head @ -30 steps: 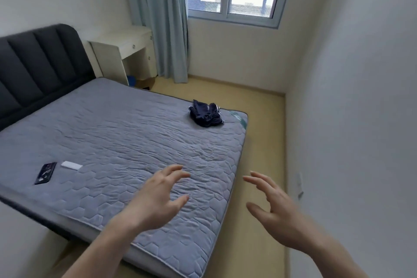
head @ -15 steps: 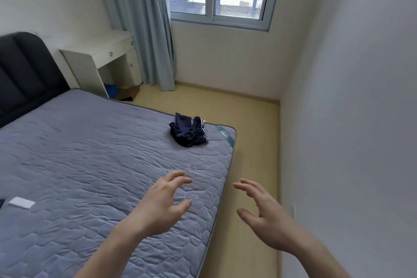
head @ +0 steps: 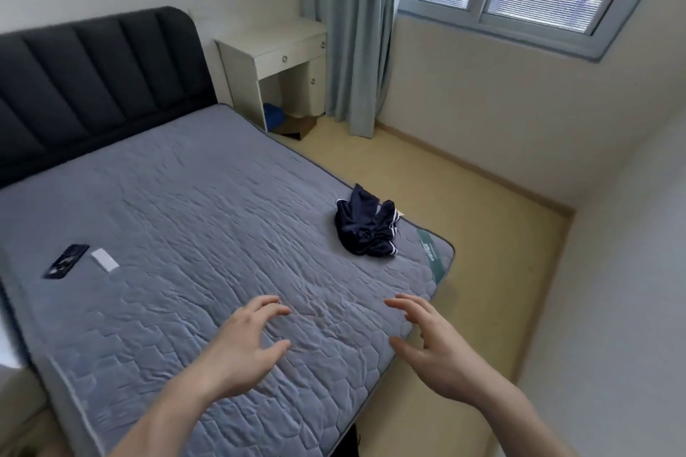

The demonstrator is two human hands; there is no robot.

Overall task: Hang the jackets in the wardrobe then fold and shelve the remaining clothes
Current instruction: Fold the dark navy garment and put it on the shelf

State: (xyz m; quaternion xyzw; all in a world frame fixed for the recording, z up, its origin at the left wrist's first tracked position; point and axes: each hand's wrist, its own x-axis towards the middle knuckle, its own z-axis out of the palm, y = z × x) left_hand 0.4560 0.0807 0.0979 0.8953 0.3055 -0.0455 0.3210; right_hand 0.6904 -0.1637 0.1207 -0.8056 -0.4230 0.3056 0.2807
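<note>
Left hand (head: 243, 352) and right hand (head: 432, 345) both released, fingers spread, grasping nothing, hovering over near end of bed (head: 185, 204). I see dark crumpled garment (head: 365, 228) lying near far right corner of mattress, well apart from both hands. Risk as I judge it: loose bunched fabric, single-edge grab could drag it off corner onto floor (head: 464, 234). Phone (head: 66, 260) and white card (head: 104, 260) sit far left.

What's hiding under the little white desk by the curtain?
Under the white desk sit something blue and a brown cardboard piece on the floor. The space deeper behind them is shadowed, so anything farther back cannot be seen.
</note>
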